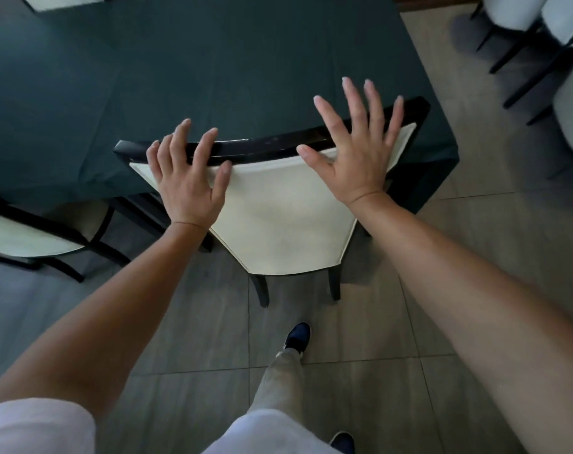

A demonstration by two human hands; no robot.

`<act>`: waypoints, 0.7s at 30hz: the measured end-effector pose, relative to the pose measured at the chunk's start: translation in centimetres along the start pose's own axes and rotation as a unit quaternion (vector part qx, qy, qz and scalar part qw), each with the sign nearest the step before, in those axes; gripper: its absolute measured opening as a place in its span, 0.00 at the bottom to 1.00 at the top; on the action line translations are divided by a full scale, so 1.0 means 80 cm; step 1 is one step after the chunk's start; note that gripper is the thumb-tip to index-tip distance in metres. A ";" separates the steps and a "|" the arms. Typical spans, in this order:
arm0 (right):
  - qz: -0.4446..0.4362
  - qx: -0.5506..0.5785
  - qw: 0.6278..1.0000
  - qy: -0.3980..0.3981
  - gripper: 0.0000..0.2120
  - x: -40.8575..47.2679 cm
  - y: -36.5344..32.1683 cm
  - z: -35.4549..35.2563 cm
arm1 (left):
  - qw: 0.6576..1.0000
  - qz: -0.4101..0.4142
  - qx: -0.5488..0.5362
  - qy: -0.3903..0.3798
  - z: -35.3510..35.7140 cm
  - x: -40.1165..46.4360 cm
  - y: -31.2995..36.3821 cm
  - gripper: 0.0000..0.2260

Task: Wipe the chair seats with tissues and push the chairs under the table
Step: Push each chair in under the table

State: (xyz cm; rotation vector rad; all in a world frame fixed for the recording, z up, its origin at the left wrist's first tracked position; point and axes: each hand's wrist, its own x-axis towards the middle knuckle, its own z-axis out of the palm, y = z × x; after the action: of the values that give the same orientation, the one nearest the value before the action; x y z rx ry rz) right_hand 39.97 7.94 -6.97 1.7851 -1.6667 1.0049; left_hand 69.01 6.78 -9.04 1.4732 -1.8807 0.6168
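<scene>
Cream chair back: left hand lies spread on it, right hand splayed above.

The chair stands pushed in under the table, its back toward the person. A second chair stands to its left at the table's side. More chairs stand far right, apart.

Dim, soft daylight from right; wide-angle bending at edges; slight blur throughout.
</scene>
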 end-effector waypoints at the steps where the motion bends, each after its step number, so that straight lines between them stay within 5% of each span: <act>1: 0.002 0.000 1.000 0.000 0.32 -0.004 -0.001 -0.002 | 1.000 -0.003 -0.003 0.001 -0.002 -0.003 0.001 0.21; 10: -0.026 0.032 0.999 0.004 0.31 -0.091 0.000 -0.029 | 1.000 0.003 -0.005 -0.008 -0.046 -0.100 0.018 0.20; 17: -0.041 -0.002 0.991 -0.127 0.33 -0.050 0.126 -0.034 | 0.999 0.035 -0.016 -0.031 -0.014 -0.075 0.119 0.22; 21: -0.022 -0.003 0.992 -0.122 0.32 -0.046 0.105 -0.015 | 1.000 0.016 -0.013 -0.024 0.000 -0.067 0.098 0.21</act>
State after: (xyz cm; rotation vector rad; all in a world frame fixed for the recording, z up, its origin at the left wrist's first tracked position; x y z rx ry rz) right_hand 31.60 10.05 -10.18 1.9983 -1.7621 0.7878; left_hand 62.20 12.25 -12.77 1.4555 -1.9451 0.5748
